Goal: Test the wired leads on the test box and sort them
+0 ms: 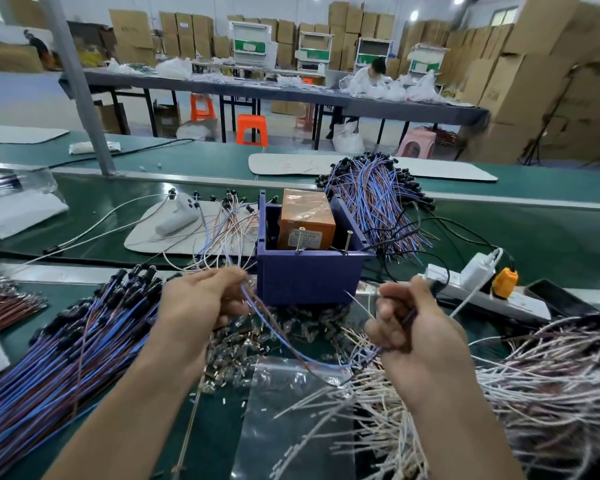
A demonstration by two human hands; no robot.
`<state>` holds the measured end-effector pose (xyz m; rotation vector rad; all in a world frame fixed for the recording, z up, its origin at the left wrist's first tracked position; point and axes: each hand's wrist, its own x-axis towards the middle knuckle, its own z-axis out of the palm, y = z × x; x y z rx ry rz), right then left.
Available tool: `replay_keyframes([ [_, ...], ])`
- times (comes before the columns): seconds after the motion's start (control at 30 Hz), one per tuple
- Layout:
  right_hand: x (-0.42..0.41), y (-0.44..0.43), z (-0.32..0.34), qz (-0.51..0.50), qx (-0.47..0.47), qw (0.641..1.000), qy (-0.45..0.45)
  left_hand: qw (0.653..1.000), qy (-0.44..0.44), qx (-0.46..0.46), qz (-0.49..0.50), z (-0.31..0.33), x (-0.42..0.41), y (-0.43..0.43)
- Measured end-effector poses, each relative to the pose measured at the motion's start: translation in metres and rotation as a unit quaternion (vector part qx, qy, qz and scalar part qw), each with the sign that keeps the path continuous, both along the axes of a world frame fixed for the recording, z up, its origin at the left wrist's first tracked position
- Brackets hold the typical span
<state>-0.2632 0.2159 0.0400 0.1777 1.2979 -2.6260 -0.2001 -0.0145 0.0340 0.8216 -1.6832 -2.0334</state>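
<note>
Lowest in the frame, the clear bag [291, 410] lay glossy and creased beside the white leads [534, 375], a stiff, bristling heap right under my right hand [416, 327]. I judged a stray one could snag there and ride along into the wrong sort. That hand's fingers were curled tight on a dark part of the blue-and-brown lead [284, 344]. It sagged in a soft loop across to the left hand [201, 303], whose fingertips pinched it among several thin wires at centre frame. A tug there could drag those neighbours, I thought, or make the contact on the two screws [349, 240] unsure. Loose terminals [243, 351] glinted, small and metallic. Just beyond the hands stood the purple test box [309, 275], matte, square-walled, holding an orange block [305, 220]. Behind it, upper right, another blue-brown bundle [378, 199] fanned out, black-capped.
</note>
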Motion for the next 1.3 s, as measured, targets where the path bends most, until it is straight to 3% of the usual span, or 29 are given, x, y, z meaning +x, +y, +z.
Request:
replay_keyframes([
  [0.17, -0.004, 0.014, -0.010, -0.007, -0.076, 0.997, -0.028, 0.996, -0.043, -0.033, 0.073, -0.016, 0.029, -0.019],
  [0.23, -0.003, 0.016, -0.015, -0.014, -0.085, 0.995, -0.040, 0.981, -0.109, -0.125, 0.104, -0.017, 0.038, -0.021],
  [0.27, -0.001, 0.016, -0.018, -0.015, -0.088, 0.995, -0.042, 0.945, -0.191, -0.234, 0.123, -0.016, 0.042, -0.019],
  [0.33, 0.002, 0.014, -0.021, -0.014, -0.092, 0.995, -0.045, 0.817, -0.313, -0.459, 0.157, -0.009, 0.049, -0.006],
  [0.37, 0.004, 0.013, -0.022, -0.013, -0.090, 0.995, -0.047, 0.787, -0.289, -0.523, 0.153, -0.001, 0.053, 0.007],
  [0.4, 0.006, 0.011, -0.022, -0.011, -0.087, 0.995, -0.051, 0.798, -0.224, -0.548, 0.113, 0.005, 0.055, 0.022],
  [0.47, 0.011, 0.008, -0.021, -0.008, -0.086, 0.995, -0.058, 0.842, -0.091, -0.529, -0.047, 0.012, 0.052, 0.056],
  [0.57, 0.016, 0.009, -0.017, -0.009, -0.090, 0.994, -0.063, 0.836, -0.057, -0.464, -0.288, 0.007, 0.042, 0.101],
  [0.7, 0.015, 0.035, -0.003, -0.032, -0.141, 0.988, -0.054, 0.873, -0.043, -0.335, -0.352, -0.002, 0.029, 0.102],
  [0.83, 0.013, 0.084, 0.007, -0.071, -0.117, 0.991, -0.008, 0.847, -0.043, -0.304, -0.435, 0.011, 0.025, 0.090],
  [1.0, 0.019, 0.162, 0.011, -0.119, 0.097, 0.987, 0.051, 0.803, -0.041, -0.348, -0.481, 0.028, 0.017, 0.116],
  [1.1, 0.023, 0.212, 0.014, -0.138, 0.348, 0.925, 0.062, 0.754, -0.031, -0.394, -0.525, 0.024, 0.012, 0.166],
  [1.17, 0.026, 0.240, 0.015, -0.164, 0.554, 0.815, 0.045, 0.745, -0.001, -0.411, -0.525, 0.016, 0.009, 0.205],
  [1.23, 0.028, 0.265, 0.016, -0.194, 0.728, 0.657, -0.009, 0.749, 0.026, -0.422, -0.510, 0.008, 0.007, 0.240],
  [1.27, 0.029, 0.274, 0.015, -0.202, 0.767, 0.608, -0.033, 0.750, 0.031, -0.426, -0.505, 0.004, 0.007, 0.255],
  [1.3, 0.030, 0.282, 0.014, -0.204, 0.782, 0.586, -0.047, 0.749, 0.032, -0.432, -0.501, 0.000, 0.006, 0.266],
])
